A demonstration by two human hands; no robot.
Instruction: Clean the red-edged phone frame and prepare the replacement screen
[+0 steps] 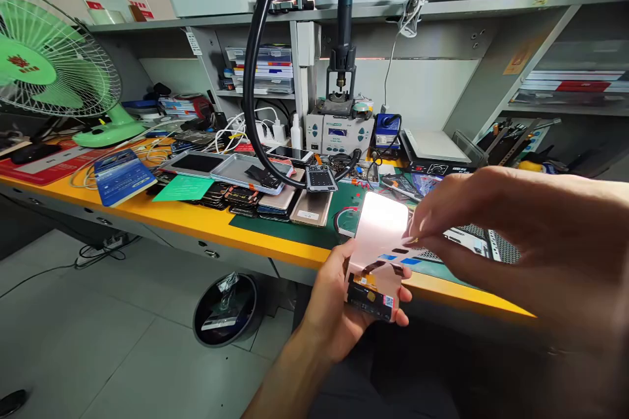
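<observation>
My left hand (339,314) is closed around a phone screen (371,301), its back turned up, in front of the bench edge. A dark strip, an orange flex cable and a small QR label show at its lower end. Over the upper part lies a glossy pinkish sheet (381,226), which looks like a film, with blue tabs and dark cut-outs near its lower edge. At the sheet's right side my right hand (472,229) pinches with thumb and forefinger. What lies between those fingertips is mostly hidden, but the sheet's edge runs into them.
On the yellow bench (206,236) are stacked phone parts (240,196), a green card (183,188) and a blue booklet (122,175). A thick black hose (250,65) arches before the soldering station (339,133). A green fan (54,65) stands left; a waste bin (199,317) sits below.
</observation>
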